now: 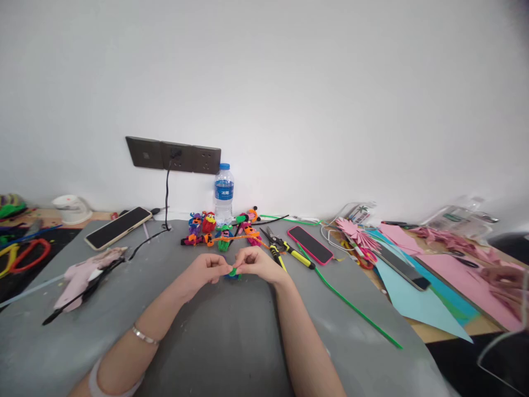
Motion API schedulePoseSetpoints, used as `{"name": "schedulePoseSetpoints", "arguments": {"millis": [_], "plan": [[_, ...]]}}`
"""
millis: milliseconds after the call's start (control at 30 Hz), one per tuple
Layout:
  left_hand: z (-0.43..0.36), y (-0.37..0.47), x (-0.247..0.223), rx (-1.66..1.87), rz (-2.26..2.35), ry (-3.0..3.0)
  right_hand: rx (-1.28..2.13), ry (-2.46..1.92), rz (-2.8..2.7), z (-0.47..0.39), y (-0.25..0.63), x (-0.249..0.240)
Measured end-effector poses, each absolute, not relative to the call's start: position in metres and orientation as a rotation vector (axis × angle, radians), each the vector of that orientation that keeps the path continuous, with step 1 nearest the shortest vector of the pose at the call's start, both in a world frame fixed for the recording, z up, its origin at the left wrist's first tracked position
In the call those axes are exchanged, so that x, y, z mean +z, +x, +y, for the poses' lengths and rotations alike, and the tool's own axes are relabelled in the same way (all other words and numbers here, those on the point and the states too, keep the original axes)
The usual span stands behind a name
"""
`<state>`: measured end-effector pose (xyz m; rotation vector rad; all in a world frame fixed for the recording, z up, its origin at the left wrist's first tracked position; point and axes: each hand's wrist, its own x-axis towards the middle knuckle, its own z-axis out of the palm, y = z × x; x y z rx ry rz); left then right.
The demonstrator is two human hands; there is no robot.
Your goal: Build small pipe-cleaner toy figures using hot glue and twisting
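Note:
Near the middle of the grey mat (210, 342), my left hand (209, 269) and my right hand (257, 263) meet fingertip to fingertip. Between them they pinch a small green and blue fuzzy piece (233, 274), mostly covered by the fingers. Just beyond the hands stands a group of colourful pipe-cleaner figures, among them a green one (224, 237), a red one (209, 221) and an orange and pink one (252, 234). An orange pipe cleaner (239, 237) lies across in front of them. Yellow-handled pliers (295, 253) rest beside my right hand.
A water bottle (224, 193) stands behind the figures. Phones lie left (119, 227) and right (311, 245). A long green pipe cleaner (357, 310) crosses the mat. Scissors (31, 255) sit far left. Coloured paper (417, 298) and another person's hand (504, 281) are at right.

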<state>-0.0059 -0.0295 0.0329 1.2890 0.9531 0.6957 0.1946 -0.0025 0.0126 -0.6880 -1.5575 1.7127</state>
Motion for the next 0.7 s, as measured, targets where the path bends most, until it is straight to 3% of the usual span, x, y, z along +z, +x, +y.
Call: {"name": "schedulePoseSetpoints", "arguments": {"millis": [367, 700], "plan": [[-0.03, -0.005, 0.034, 0.725, 0.956, 1.283, 1.684, -0.72, -1.599, -0.002, 0.195, 0.015], [-0.021, -0.005, 0.027, 1.136, 1.075, 1.128, 1.471, -0.834, -1.538, 0.0, 0.184, 0.012]]}}
